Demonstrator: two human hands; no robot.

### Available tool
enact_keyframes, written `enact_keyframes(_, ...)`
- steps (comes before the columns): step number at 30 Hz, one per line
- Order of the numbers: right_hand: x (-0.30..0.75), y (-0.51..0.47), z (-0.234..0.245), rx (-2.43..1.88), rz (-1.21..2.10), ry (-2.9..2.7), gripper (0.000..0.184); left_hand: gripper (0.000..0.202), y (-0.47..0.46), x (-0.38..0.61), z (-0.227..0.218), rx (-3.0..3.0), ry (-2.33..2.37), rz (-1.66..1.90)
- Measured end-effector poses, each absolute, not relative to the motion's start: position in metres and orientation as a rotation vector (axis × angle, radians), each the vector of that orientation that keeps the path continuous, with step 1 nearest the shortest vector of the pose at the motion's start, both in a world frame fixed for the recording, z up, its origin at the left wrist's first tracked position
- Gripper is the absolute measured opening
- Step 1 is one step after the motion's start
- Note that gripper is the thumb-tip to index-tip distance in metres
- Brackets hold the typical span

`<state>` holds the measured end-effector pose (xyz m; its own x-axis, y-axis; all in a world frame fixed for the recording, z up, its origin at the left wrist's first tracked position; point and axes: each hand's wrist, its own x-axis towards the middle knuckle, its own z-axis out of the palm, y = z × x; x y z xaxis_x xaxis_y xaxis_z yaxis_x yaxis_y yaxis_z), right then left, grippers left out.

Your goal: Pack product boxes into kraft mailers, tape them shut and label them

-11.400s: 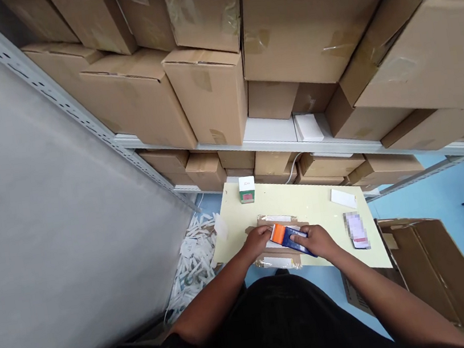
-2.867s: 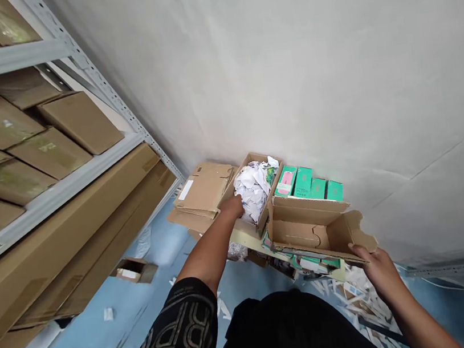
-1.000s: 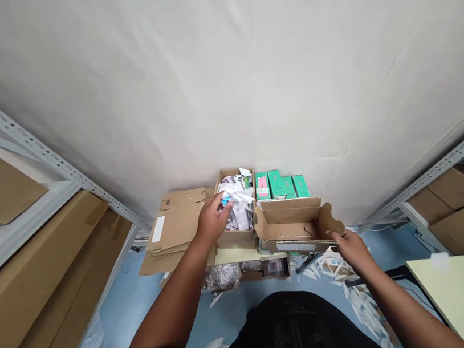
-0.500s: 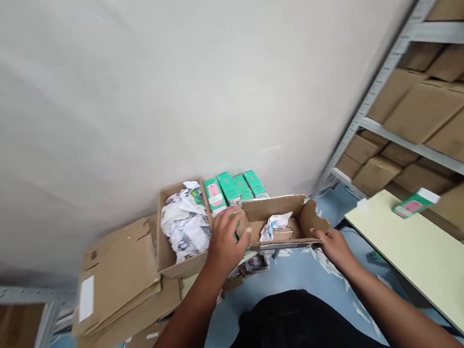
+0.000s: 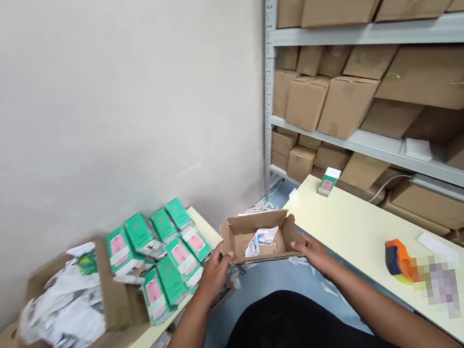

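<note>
An open cardboard box (image 5: 239,226) is held up in front of me, between the two tables. My left hand (image 5: 216,269) grips its left end, thumb over the edge. At the opposite end my right hand (image 5: 315,253) clasps the box in the same way. Inside lies a crumpled sheet of printed paper (image 5: 262,240). Left of the box, several green boxes with pink fronts (image 5: 183,256) stand in rows on a pale table. My fingers under the box are partly hidden.
A large carton (image 5: 115,300) of crumpled paper sits at the left. On the right-hand table (image 5: 329,223) lie a green box (image 5: 328,181) and an orange tape dispenser (image 5: 399,261). Metal shelving (image 5: 368,34) full of cartons stands behind it. Paper scraps litter the blue floor.
My view has turned right, towards the shelving. The left hand, earlier loosely spread by the box's left end, now grips it. The box has swung round to the right-hand table.
</note>
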<state>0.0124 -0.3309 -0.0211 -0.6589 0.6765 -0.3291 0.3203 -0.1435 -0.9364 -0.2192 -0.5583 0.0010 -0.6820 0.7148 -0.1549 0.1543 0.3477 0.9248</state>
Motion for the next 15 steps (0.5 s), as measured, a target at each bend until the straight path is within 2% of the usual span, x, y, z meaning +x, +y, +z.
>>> enact_keyframes(4,0.059,-0.280,-0.033,-1.206,2.059,-1.703,0.049,0.058,-0.484,-0.192,-0.016,0.808,2.041,1.256)
enact_keyframes(7,0.085,-0.252,-0.046,-1.307,2.086,-1.554,0.045,0.058,-0.436,-0.181,-0.024,0.858,2.007,1.180)
enact_keyframes(15,0.121,-0.204,-0.079,-1.484,1.820,-1.238,0.038,0.065,-0.312,-0.182,-0.044,1.008,1.734,1.039)
